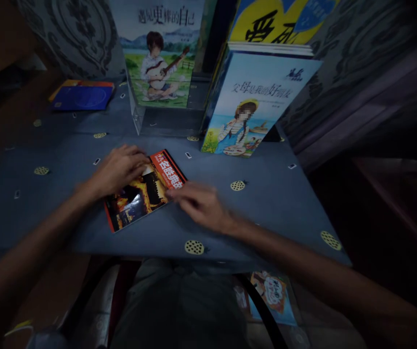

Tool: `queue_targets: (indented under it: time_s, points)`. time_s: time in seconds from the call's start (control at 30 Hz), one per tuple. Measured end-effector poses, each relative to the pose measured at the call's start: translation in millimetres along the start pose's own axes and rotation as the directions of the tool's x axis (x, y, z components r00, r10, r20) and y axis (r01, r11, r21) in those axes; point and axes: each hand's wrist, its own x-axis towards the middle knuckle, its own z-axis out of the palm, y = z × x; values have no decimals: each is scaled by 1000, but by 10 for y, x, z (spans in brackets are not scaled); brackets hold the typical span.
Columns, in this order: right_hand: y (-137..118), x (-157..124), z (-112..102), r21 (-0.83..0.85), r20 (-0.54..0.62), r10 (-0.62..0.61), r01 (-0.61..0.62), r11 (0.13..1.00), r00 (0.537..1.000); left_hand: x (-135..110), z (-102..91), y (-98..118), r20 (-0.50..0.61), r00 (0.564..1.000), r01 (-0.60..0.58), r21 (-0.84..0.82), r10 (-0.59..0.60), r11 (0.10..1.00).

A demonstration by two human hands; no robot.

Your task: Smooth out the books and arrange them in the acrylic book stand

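Note:
A small paperback book (146,194) with a red and black border and a night-scene cover lies face up and slanted on the cloth-covered table. My left hand (124,167) has its fingers bent over the upper left edge of the book. At the lower right edge my right hand (203,206) pinches the book between thumb and fingers, slightly blurred. Just beyond stands a light blue book (255,106) with a painted girl on its cover, at the front of an upright stack. A guitar-player book (161,72) leans upright in a clear stand (168,118).
A blue booklet (83,97) lies on an orange one at the back left. The grey-blue tablecloth (237,218) carries a pineapple print, and its front edge is near my lap. Under the table on the right is a colourful book (273,298). Patterned curtains hang behind.

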Motion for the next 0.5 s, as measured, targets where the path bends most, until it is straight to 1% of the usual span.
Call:
queue_targets:
  time_s: [0.03, 0.07, 0.1, 0.17, 0.23, 0.27, 0.33, 0.5]
  points:
    - [103, 14, -75, 6, -65, 129, -129, 992, 989, -12, 32, 177, -6, 1000, -3, 47, 3, 999]
    - [200, 39, -141, 21, -98, 245, -244, 970, 965, -22, 72, 363, -20, 1000, -8, 88, 10, 996]
    - [288, 68, -196, 45, -99, 330, -327, 944, 939, -30, 118, 548, -21, 1000, -18, 129, 21, 992]
    - [415, 120, -265, 124, -85, 427, -415, 901, 900, -40, 221, 873, -6, 999, -45, 213, 47, 976]
    - [468, 145, -288, 176, -54, 439, -424, 888, 897, -45, 322, 1085, 7, 999, -38, 314, 38, 949]
    - [470, 145, -289, 183, -39, 429, -415, 891, 903, -47, 366, 1142, 6, 999, -32, 357, 32, 933]
    - [444, 133, -288, 179, -14, 407, -398, 900, 913, -49, 432, 1179, -17, 999, -28, 420, 39, 907]
    - [392, 104, -319, 206, -5, 431, -421, 883, 902, -52, 483, 1141, -82, 983, -98, 518, 164, 850]
